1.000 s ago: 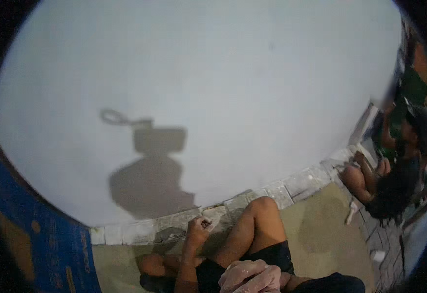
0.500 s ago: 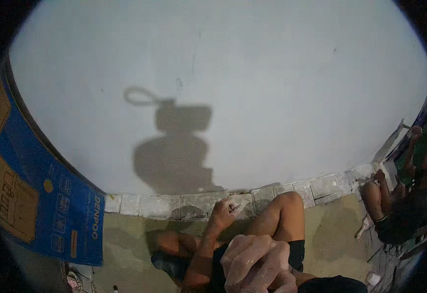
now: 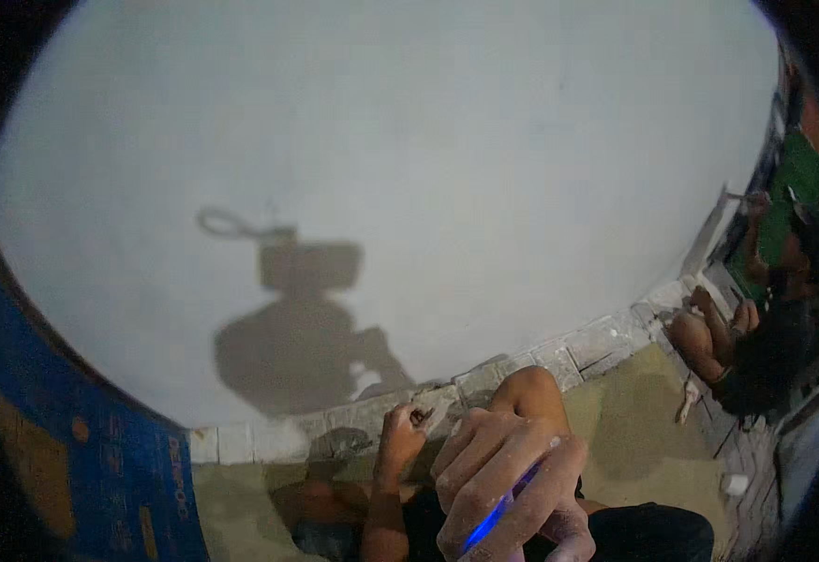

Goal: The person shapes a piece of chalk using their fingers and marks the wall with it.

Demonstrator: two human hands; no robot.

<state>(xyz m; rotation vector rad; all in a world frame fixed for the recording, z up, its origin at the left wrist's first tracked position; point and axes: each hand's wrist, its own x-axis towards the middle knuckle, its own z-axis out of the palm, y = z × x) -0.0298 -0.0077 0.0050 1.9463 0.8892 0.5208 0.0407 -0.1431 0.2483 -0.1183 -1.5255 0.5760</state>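
Large and close at the bottom centre is my right hand (image 3: 508, 487), its whitish, dusty fingers curled. Between those fingers shows a thin bright-blue thing (image 3: 487, 526), mostly hidden, so its kind does not show. My left hand (image 3: 402, 433) is farther off, raised beside my bent knee (image 3: 531, 391) and near the low tile edging (image 3: 372, 417) of the wall. Its fingers are closed; whatever they hold, if anything, is too small to name. The two hands are apart.
A pale wall (image 3: 522, 169) fills the view ahead, with a shadow (image 3: 288, 356) on it. At left stands a blue and brown cardboard box (image 3: 100, 468). Another person (image 3: 770, 347) sits at the right. A small white object (image 3: 735, 484) lies on the floor.
The view has turned and tilted. My right hand has risen closer to the camera, and the blue thing now shows between its fingers. My left hand stays closed beside the knee.
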